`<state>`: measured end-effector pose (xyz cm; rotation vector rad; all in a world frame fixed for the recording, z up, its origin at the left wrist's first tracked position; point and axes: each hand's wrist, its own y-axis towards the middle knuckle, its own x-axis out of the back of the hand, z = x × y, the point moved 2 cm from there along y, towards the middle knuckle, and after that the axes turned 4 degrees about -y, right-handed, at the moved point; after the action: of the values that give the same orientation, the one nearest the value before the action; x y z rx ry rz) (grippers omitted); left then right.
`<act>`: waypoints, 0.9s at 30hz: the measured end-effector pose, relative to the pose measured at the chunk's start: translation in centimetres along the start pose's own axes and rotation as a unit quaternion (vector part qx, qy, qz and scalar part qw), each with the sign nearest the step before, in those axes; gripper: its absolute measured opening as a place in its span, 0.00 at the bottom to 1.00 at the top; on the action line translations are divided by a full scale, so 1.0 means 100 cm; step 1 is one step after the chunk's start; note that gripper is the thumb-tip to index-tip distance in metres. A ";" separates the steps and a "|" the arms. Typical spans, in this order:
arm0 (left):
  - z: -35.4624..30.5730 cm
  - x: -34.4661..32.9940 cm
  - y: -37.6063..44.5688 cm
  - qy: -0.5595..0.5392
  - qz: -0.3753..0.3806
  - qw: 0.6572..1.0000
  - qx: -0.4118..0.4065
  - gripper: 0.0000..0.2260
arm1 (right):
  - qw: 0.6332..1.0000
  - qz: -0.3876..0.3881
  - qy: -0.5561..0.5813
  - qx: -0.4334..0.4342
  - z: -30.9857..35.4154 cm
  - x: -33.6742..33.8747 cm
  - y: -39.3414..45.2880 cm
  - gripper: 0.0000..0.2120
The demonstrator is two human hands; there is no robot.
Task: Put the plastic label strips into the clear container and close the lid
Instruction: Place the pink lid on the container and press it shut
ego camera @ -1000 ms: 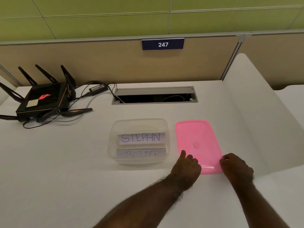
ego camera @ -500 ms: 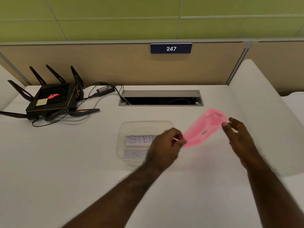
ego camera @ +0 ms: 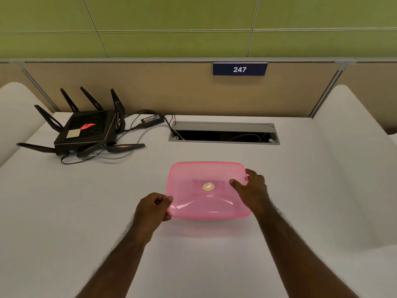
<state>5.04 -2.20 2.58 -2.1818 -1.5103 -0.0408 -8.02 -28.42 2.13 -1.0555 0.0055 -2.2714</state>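
Observation:
The translucent pink lid lies flat over the clear container in the middle of the white desk, covering it entirely. Label strips show only as a faint dark shape through the lid, around its round centre mark. My left hand pinches the lid's front-left edge. My right hand rests on the lid's right side, thumb on top and fingers at the rim.
A black router with several antennas and its cables and power brick sit at the back left. An open cable slot lies behind the container. White side partitions flank the desk, and a "247" sign hangs on the back panel.
Both hands lifted the pink lid from the desk on the right, carried it left and set it over the container. The name strips that showed inside are now covered.

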 end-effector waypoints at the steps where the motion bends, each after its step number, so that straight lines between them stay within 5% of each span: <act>1: 0.003 0.001 0.002 0.011 -0.010 1.000 -0.004 0.06 | 1.000 -0.009 -0.014 -0.003 0.002 -0.004 0.000 0.35; 12: -0.002 -0.013 0.029 0.077 -0.015 0.997 -0.007 0.11 | 0.997 -0.049 -0.050 -0.009 0.012 -0.008 0.000 0.31; 17: -0.008 -0.022 0.041 0.180 0.037 0.977 -0.104 0.24 | 0.998 -0.037 -0.042 -0.022 0.011 -0.011 0.007 0.30; 27: -0.014 -0.045 0.040 0.326 0.031 0.925 -0.194 0.27 | 0.994 0.016 0.063 -0.093 0.013 -0.009 0.028 0.27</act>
<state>7.20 -7.76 1.01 -2.1707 -1.1024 -1.0172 -5.18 -29.91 1.68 -0.9949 0.2881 -2.3399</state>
